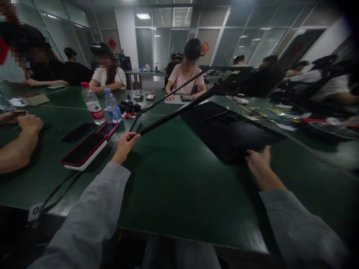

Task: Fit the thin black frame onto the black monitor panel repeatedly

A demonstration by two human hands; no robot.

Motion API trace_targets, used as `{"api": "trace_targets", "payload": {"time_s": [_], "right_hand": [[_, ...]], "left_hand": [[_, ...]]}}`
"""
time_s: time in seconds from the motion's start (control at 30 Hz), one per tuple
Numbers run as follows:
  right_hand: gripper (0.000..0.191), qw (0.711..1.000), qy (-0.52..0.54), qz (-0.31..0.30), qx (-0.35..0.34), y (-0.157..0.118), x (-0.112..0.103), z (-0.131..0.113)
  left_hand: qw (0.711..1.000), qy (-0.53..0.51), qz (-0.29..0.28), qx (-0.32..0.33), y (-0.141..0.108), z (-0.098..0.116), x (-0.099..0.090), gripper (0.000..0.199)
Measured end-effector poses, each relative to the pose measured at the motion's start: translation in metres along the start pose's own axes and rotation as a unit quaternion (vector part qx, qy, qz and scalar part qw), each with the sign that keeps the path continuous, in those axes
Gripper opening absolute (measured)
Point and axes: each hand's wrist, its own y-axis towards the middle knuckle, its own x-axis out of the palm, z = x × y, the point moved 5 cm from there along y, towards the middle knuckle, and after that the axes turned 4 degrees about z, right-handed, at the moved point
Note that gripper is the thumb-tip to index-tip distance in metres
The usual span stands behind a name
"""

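Observation:
My left hand (125, 145) is closed around the near left corner of a thin black rectangular frame (174, 114), which looks like a screen bezel. The frame is tilted up off the table, its far end reaching away to the right. Flat on the green table (179, 179) lies a wide black panel (246, 136) with a rectangular outline in it. My right hand (259, 166) touches the panel's near edge with its fingertips, the thumb raised and apart. Part of the panel's surface is blurred.
Left of my left hand are a red-edged phone (86, 149) on a white block, a dark phone (78, 132) and two bottles, one red-capped (94, 106), one blue-capped (112, 108). Another person's arm (24, 140) rests at the left. Cables (260, 112) lie at the right.

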Motion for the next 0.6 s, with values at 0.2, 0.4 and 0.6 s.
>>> {"api": "trace_targets", "payload": {"time_s": [0.2,0.4,0.6], "right_hand": [[0.091,0.975,0.138,-0.151,0.086,0.0,0.062,0.001],[0.06,0.994,0.054,-0.09,-0.033,0.018,0.068,-0.02],[0.052,0.975,0.04,-0.207,-0.076,0.022,0.045,-0.054]], "left_hand": [[0.998,0.051,-0.025,0.042,0.0,0.013,0.003,0.049],[0.979,0.168,-0.048,0.103,-0.004,0.022,0.001,0.034],[0.958,0.234,-0.081,0.147,-0.008,0.028,0.002,0.032]]}}
